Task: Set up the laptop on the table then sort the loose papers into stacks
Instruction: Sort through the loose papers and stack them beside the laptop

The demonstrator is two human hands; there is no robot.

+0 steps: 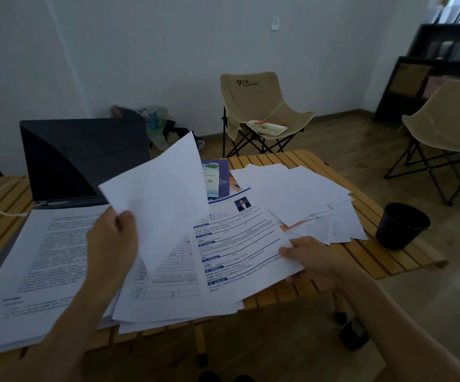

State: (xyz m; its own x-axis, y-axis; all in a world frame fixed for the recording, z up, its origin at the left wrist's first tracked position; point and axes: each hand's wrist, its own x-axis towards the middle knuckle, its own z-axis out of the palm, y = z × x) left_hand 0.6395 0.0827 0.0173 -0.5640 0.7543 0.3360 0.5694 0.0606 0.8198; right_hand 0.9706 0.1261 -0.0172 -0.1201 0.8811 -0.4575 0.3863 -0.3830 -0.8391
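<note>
An open dark laptop stands at the back left of the wooden slat table, its keyboard covered by a stack of printed text pages. My left hand pinches the corner of a blank white sheet and holds it lifted above the table. My right hand grips the right edge of a printed form with blue headings and a small photo. That form lies on a middle stack of table forms. Loose white sheets are spread at the right.
A black cup stands near the table's right edge. Blue brochures lie behind the papers. A white cable loop rests left of the laptop. Two beige folding chairs and a dark shelf stand beyond.
</note>
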